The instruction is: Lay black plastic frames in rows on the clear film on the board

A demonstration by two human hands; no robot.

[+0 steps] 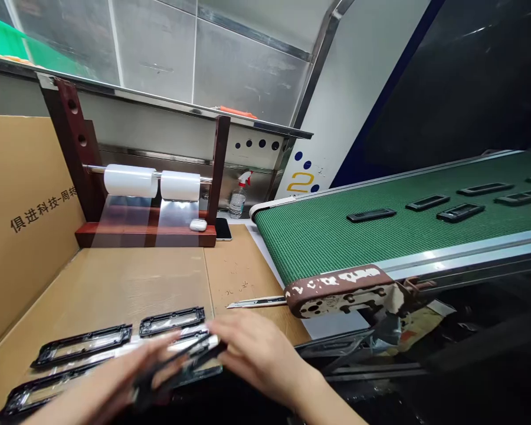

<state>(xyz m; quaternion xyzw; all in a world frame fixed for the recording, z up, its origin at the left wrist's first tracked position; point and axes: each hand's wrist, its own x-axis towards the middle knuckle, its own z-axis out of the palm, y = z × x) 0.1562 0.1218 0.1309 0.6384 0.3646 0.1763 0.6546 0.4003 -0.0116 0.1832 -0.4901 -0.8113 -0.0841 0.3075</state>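
A narrow black plastic frame (pixel 188 359), blurred by motion, is held tilted between my two hands near the table's front edge. My right hand (pixel 261 351) grips its right end with the fingers bent. On the other side, my left hand (pixel 128 369) has its fingers along the frame's left end; this hand is smeared too. Several similar black frames lie on the cardboard, one behind my hands (pixel 172 321), another farther left (pixel 83 345), and one partly covered by my left forearm (pixel 44 386).
A wooden stand (pixel 146 236) carries two rolls of clear film (pixel 131 180). An earbud case (pixel 198 225), a phone (pixel 223 229) and a spray bottle (pixel 238 200) are near it. A utility knife (pixel 256 302) lies by the green conveyor (pixel 310 236), which bears several black parts (pixel 371 215).
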